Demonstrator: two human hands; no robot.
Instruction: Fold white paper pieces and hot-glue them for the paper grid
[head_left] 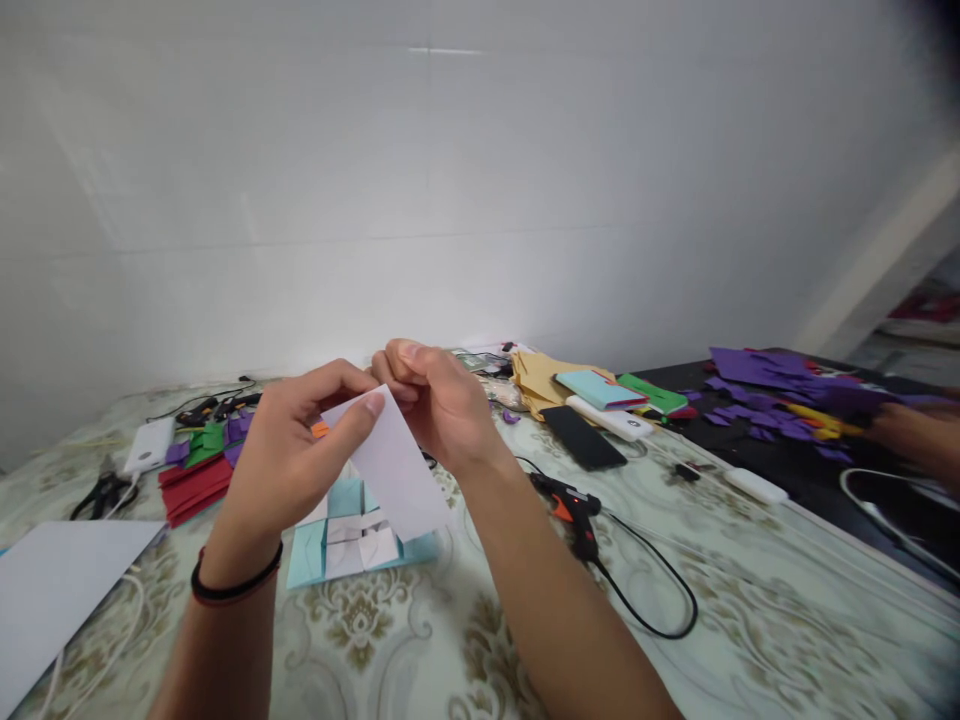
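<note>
A white sheet of paper (401, 470) is pinched in my left hand (300, 440), the thumb lying on its upper corner. Close beside it, my right hand (442, 400) is closed with its fingers curled behind the paper's top edge. Whatever the right fingers hold, if anything, is hidden. Below both hands, folded light-blue and white paper pieces (349, 545) lie side by side on the patterned tablecloth (420, 650). A bit of orange paper (320, 430) shows by my left palm.
On the right lie a glue gun (577, 515) with its cable, a black phone (583, 437) and a white power bank (611, 418). Purple paper pieces (772, 390) cover the black table, near another person's hand (915, 435). Red folded paper (195, 490) and scissors (105, 492) are left.
</note>
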